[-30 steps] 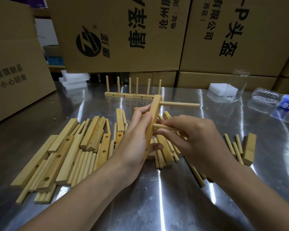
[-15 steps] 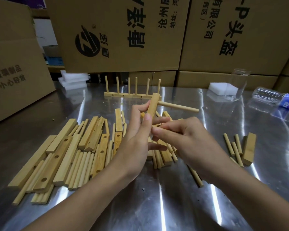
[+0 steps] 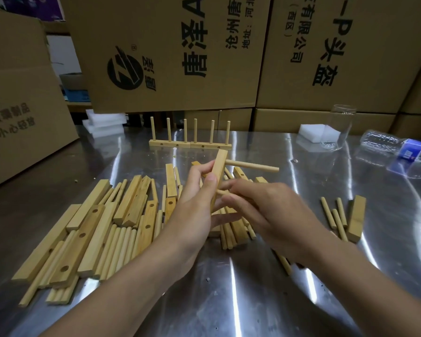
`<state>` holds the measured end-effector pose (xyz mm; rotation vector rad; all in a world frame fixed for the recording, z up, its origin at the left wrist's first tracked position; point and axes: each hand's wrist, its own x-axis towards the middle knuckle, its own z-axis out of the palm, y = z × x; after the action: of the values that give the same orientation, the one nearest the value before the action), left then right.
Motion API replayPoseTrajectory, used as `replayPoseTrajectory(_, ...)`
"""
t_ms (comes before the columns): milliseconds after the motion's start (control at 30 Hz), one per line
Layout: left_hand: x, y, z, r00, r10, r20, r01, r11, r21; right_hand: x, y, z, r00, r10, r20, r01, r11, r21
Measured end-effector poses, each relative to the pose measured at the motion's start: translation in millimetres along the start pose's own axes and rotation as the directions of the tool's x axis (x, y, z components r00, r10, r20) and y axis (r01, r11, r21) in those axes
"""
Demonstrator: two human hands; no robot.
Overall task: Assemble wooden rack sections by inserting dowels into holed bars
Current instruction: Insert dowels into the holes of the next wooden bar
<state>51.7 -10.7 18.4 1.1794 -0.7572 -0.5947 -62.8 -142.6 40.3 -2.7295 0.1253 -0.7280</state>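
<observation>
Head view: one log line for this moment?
left hand grips holed bar | right hand pinches lower dowel at bar | upper dowel inserted

Grip: the left hand [image 3: 195, 210] holds a bar [image 3: 220, 166] upright above the table [image 3: 229, 300]. The right hand [image 3: 270, 212], just right of it, pinches a second dowel [image 3: 223, 192] at the bar's middle. A fitted dowel [image 3: 253, 166] projects rightward from the bar's upper end.

Left of the grip: a pile of bars and dowels [image 3: 95, 229] on the table.
Beneath the hands: further loose pieces [image 3: 236, 229].
Behind the grip: two finished rack sections [image 3: 190, 144], end to end, dowels up.
Right, well apart: a small group of dowels with one bar [image 3: 356, 217].
Rear right: a foam block [image 3: 311, 133], with a glass jar [image 3: 339, 127] just beside it. Further right is a bottle [image 3: 399, 147] on its side.
Rear: cardboard boxes [image 3: 170, 52].
</observation>
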Motion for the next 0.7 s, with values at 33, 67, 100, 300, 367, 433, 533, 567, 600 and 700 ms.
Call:
replayPoseTrajectory(33, 0.0, -0.8, 0.3, 1.000, -0.001, 0.010, 0.001, 1.000, 0.008, 0.1, 0.3, 2.2, 1.000, 0.016, 0.012, -0.018, 0.993, 0.115)
replayPoseTrajectory(67, -0.2, -1.9, 0.9, 1.000, -0.001, 0.012, 0.001, 1.000, 0.017, 0.4, 0.2, 3.9, 1.000, 0.029, 0.007, -0.030, 0.978, 0.207)
replayPoseTrajectory(100, -0.2, -2.8, 1.8, 1.000, 0.001, 0.007, -0.001, 1.000, 0.029, 0.4, -0.2, 4.8, 0.999, 0.044, -0.001, -0.042, 0.963, 0.266)
replayPoseTrajectory(300, -2.6, -8.3, 2.9, 0.999, 0.047, -0.014, -0.046, 0.994, 0.104, -0.7, -4.7, 4.2, 0.984, 0.169, 0.060, -0.177, 0.856, 0.486)
replayPoseTrajectory(367, -2.8, -9.7, 3.0, 0.997, 0.069, -0.018, -0.067, 0.992, 0.111, -2.3, -5.2, 3.0, 0.974, 0.198, 0.109, -0.224, 0.789, 0.573)
replayPoseTrajectory(433, -2.9, -9.3, 4.4, 0.995, 0.098, -0.019, -0.094, 0.987, 0.132, -2.3, -3.2, 2.4, 0.967, 0.203, 0.155, -0.255, 0.739, 0.623)
replayPoseTrajectory(533, -1.7, -6.4, 5.4, 0.985, 0.166, -0.039, -0.155, 0.969, 0.195, 4.3, 2.4, -5.5, 0.965, 0.183, 0.187, -0.261, 0.732, 0.630)
replayPoseTrajectory(567, -0.9, -4.8, 4.3, 0.981, 0.180, -0.068, -0.163, 0.965, 0.204, 5.4, 7.7, -9.5, 0.960, 0.183, 0.211, -0.276, 0.741, 0.613)
replayPoseTrajectory(600, 0.2, -2.6, 2.8, 0.977, 0.179, -0.115, -0.154, 0.968, 0.196, 5.3, 16.4, -12.9, 0.951, 0.218, 0.217, -0.305, 0.759, 0.576)
replayPoseTrajectory(700, 5.3, 4.1, -5.1, 0.956, 0.072, -0.286, -0.053, 0.996, 0.071, -1.2, 63.3, -19.1, 0.907, 0.418, -0.047, -0.392, 0.881, 0.264)
